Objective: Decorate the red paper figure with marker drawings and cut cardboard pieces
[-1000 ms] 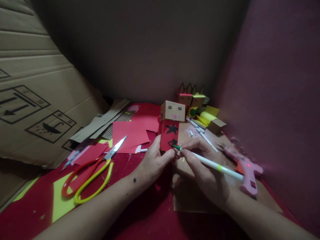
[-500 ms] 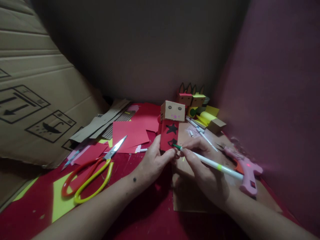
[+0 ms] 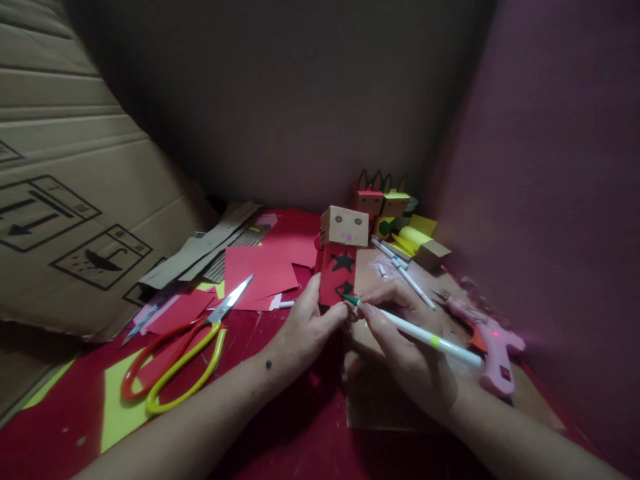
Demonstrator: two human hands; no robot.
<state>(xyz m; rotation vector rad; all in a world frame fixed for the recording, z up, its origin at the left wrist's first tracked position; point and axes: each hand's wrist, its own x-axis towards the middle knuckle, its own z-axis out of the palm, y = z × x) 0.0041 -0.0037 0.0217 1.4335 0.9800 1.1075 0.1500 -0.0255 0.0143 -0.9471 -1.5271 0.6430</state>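
Note:
My left hand is closed around the lower part of a cardboard figure. The figure has a tan box head with drawn eyes and pink marks, and a red body bearing a dark star and a second dark shape below it. In my right hand is a white felt-tip pen with a green tip and a yellow-green band. Its tip touches the lower dark shape on the red body. The fingers of my left hand behind the figure are hidden.
Scissors with red and yellow handles lie at the left, near red paper and cardboard strips. A pink glue gun lies at the right. Several pens and two eared box figures are farther back. A large carton stands left.
The pen tip has shifted slightly left and down over the lower dark shape. The whole view has dropped a little; both hands keep their hold.

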